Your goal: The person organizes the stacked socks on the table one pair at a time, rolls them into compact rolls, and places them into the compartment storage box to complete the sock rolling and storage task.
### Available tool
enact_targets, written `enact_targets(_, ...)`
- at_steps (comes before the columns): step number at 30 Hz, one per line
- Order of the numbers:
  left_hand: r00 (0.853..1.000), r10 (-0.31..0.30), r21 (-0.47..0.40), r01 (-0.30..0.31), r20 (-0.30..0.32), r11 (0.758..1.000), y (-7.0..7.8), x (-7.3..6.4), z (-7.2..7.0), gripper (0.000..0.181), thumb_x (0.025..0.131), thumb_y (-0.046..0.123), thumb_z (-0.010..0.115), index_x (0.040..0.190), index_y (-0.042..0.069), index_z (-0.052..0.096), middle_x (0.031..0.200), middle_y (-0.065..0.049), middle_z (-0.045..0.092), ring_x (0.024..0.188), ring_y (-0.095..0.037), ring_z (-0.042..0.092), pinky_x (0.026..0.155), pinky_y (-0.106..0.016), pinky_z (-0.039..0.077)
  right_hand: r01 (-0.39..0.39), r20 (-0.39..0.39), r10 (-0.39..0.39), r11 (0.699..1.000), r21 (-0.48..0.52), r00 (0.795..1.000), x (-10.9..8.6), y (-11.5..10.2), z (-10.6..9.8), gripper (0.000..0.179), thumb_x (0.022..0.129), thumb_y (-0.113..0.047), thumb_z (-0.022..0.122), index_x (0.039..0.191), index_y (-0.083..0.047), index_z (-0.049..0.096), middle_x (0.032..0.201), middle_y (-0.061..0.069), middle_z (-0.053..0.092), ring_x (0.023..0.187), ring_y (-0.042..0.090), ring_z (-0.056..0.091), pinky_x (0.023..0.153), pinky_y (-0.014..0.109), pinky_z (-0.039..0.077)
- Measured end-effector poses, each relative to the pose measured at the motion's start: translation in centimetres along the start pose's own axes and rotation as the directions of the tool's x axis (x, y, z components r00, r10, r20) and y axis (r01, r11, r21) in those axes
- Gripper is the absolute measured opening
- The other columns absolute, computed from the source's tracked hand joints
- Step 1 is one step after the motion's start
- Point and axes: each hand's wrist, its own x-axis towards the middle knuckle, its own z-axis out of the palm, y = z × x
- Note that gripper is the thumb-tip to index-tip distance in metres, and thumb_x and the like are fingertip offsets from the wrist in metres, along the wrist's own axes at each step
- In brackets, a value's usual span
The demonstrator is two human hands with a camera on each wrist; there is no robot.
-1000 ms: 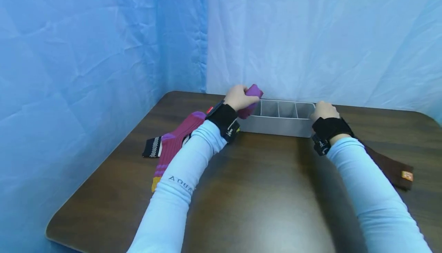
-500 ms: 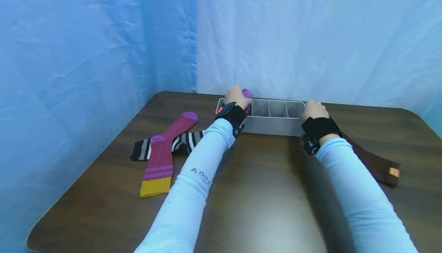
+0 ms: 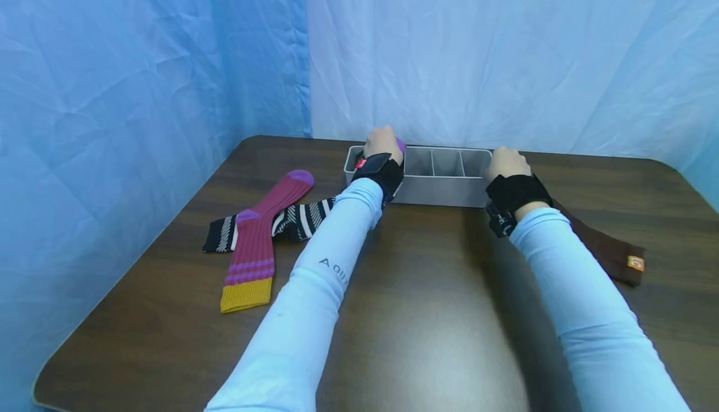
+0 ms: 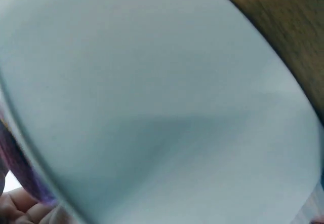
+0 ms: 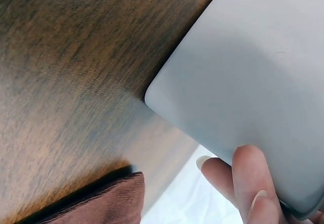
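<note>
My left grip is curled round something: the left hand [image 3: 384, 140] holds a purple bundle [image 3: 401, 145] at the left part of the gray box [image 3: 438, 191], near the middle of the head view. Most of the bundle is behind the hand, and I cannot tell how deep it sits. In the left wrist view I see it at the lower left, with fingers [image 4: 38, 211] bent beside it and the box's wall filling most of the frame.

My right grip is on the box. The right hand [image 3: 507, 163] holds its right end, and the right wrist view shows fingertips [image 5: 250, 163] pressed on the gray wall at the lower right.

Inside the box I see thin walls making little rooms. A small red bit [image 3: 361, 163] shows at its left end, by the left wrist.

Left of the box, a dark red sock [image 3: 253, 237] lies flat, purple toe up, yellow top down. It lies across a black and white sock [image 3: 303, 218], whose right end goes behind the left sleeve [image 3: 314, 287].

At the right of the frame, a brown sock [image 3: 609, 251] with an orange tag [image 3: 636, 263] is partly hidden by the right sleeve [image 3: 584, 306]. The socks and box rest on a brown desk [image 3: 427, 312]. Blue cloth [image 3: 449, 56] hangs behind it.
</note>
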Motion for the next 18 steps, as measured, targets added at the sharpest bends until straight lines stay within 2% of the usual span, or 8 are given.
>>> enact_targets(6, 0.997, 0.037, 0.097, -0.043, 0.066, 0.994, -0.2, -0.4, 1.9, 0.019, 0.082, 0.016, 0.05, 0.094, 0.01, 0.064, 0.095, -0.006, 0.063, 0.085, -0.019, 0.06, 0.067, -0.031, 0.05, 0.008, 0.007, -0.008, 1.0, -0.008, 1.0, -0.4, 0.2, 0.3, 0.023, 0.081, -0.004, 0.041, 0.085, 0.011, 0.058, 0.076, 0.026, 0.058, 0.062, 0.031, 0.053, 0.049, 0.036, 0.04)
enact_targets(9, 0.998, 0.041, 0.096, -0.046, 0.055, 0.994, -0.3, -0.6, 2.0, 0.018, 0.083, 0.014, 0.049, 0.09, 0.01, 0.065, 0.091, -0.006, 0.064, 0.082, -0.019, 0.061, 0.065, -0.032, 0.05, 0.006, 0.007, -0.006, 1.0, -0.001, 1.0, -0.6, 0.2, 0.2, 0.022, 0.081, -0.005, 0.042, 0.083, 0.011, 0.058, 0.075, 0.024, 0.057, 0.06, 0.03, 0.052, 0.046, 0.035, 0.039)
enact_targets(18, 0.996, 0.059, 0.084, -0.065, 0.071, 0.994, -0.4, -1.0, 1.7, 0.018, 0.08, 0.013, 0.054, 0.095, 0.009, 0.064, 0.094, -0.007, 0.064, 0.083, -0.02, 0.061, 0.065, -0.031, 0.05, 0.013, 0.029, -0.013, 1.0, -0.011, 1.0, -1.0, 0.1, -0.2, 0.023, 0.082, -0.005, 0.041, 0.088, 0.011, 0.057, 0.081, 0.028, 0.058, 0.067, 0.034, 0.054, 0.052, 0.039, 0.041)
